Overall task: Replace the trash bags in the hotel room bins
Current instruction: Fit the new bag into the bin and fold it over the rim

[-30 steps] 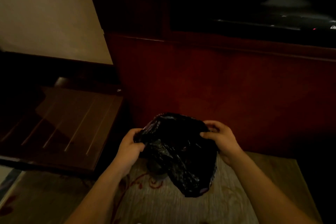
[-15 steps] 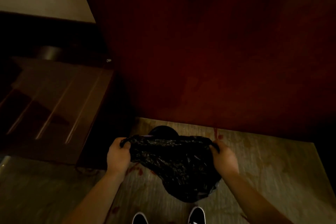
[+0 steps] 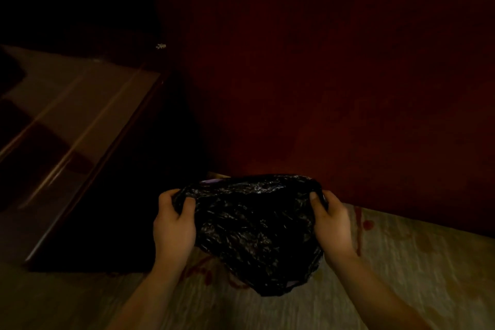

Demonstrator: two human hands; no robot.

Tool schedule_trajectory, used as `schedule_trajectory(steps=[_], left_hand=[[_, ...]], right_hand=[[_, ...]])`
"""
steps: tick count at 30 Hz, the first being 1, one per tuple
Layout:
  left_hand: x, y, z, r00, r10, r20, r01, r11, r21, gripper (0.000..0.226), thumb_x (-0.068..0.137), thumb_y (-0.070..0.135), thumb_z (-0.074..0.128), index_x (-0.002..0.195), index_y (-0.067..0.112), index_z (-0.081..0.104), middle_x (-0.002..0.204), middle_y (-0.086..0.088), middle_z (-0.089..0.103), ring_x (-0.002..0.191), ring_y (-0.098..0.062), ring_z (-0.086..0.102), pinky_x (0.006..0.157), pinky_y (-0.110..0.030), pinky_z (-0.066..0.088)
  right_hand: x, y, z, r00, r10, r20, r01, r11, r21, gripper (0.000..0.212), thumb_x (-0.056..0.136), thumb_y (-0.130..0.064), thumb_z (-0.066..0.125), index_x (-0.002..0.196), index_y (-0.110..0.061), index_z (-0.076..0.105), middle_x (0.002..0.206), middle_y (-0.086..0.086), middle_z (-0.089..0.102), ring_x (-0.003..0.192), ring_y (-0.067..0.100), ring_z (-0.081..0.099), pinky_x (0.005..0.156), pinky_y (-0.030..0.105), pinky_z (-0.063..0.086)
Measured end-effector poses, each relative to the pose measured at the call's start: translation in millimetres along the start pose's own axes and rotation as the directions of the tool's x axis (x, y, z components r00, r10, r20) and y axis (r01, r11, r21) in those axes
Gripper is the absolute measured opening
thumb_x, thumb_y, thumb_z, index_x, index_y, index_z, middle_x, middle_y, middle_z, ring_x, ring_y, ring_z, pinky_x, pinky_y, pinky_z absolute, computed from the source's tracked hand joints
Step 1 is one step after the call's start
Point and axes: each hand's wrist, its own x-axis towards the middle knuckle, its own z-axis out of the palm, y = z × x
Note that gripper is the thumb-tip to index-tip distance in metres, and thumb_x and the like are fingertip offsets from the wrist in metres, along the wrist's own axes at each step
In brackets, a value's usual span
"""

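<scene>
Head view looks down on the black trash bag, held low at 6 o'clock and pulled wide between both hands. The left hand has its grip closed on the rim at the bag's 9 o'clock edge, and the right hand grips the rim at 3 o'clock. The body of the bag sags toward the patterned carpet. This looks like the opening-out step, with lining a bin next. No bin can be made out, perhaps because the bag hides it, so the mouth would have to be lowered onto a rim found partly by feel. A dark red cabinet front rises close behind at 12 o'clock and a slatted wooden stand sits at 9 o'clock, which makes the corner tight and dim.
</scene>
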Motion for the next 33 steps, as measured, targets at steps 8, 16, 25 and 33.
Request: schedule_trajectory(steps=[8,16,25,33], left_hand=[[47,-89,50,0.981,0.190,0.038,-0.188,0.888,0.419,0.045,0.098,0.045,0.048,0.134,0.020,0.043,0.128,-0.012,0.059,0.108,-0.036,0.061,0.085,-0.043,0.050],[69,-143,76,0.986,0.119,0.116,-0.163,0.839,0.519,0.060,0.095,0.064,0.035,0.144,0.029,0.034,0.139,-0.008,0.053,0.119,-0.035,0.056,0.095,-0.044,0.048],[63,-149,89,0.970,-0.059,0.237,0.113,0.969,-0.221,0.054,0.095,0.016,0.062,0.143,0.030,0.040,0.128,0.002,0.059,0.107,-0.018,0.061,0.084,-0.047,0.057],[66,-159,78,0.961,-0.025,0.275,0.038,0.999,-0.039,0.044,0.097,0.013,0.059,0.136,0.027,0.045,0.118,0.000,0.063,0.102,-0.022,0.062,0.097,-0.060,0.046]], right_hand=[[63,96,50,0.998,-0.022,0.054,0.024,0.999,-0.034,0.018,0.103,-0.036,0.047,0.105,-0.022,0.058,0.078,-0.011,0.058,0.065,0.002,0.055,0.054,0.016,0.039],[85,133,77,0.993,-0.104,0.054,0.100,0.992,0.071,0.020,0.103,-0.030,0.051,0.097,-0.020,0.067,0.085,0.002,0.071,0.076,0.023,0.069,0.065,0.041,0.056],[106,144,77,0.944,-0.314,0.102,0.330,0.907,-0.263,0.025,0.104,-0.023,0.051,0.078,-0.023,0.053,0.059,-0.003,0.048,0.042,0.005,0.045,0.042,0.020,0.030],[105,138,49,0.948,-0.068,0.310,0.254,0.749,-0.612,0.057,0.094,-0.036,0.065,0.142,-0.018,0.041,0.104,-0.004,0.060,0.072,0.006,0.058,0.053,0.016,0.043]])
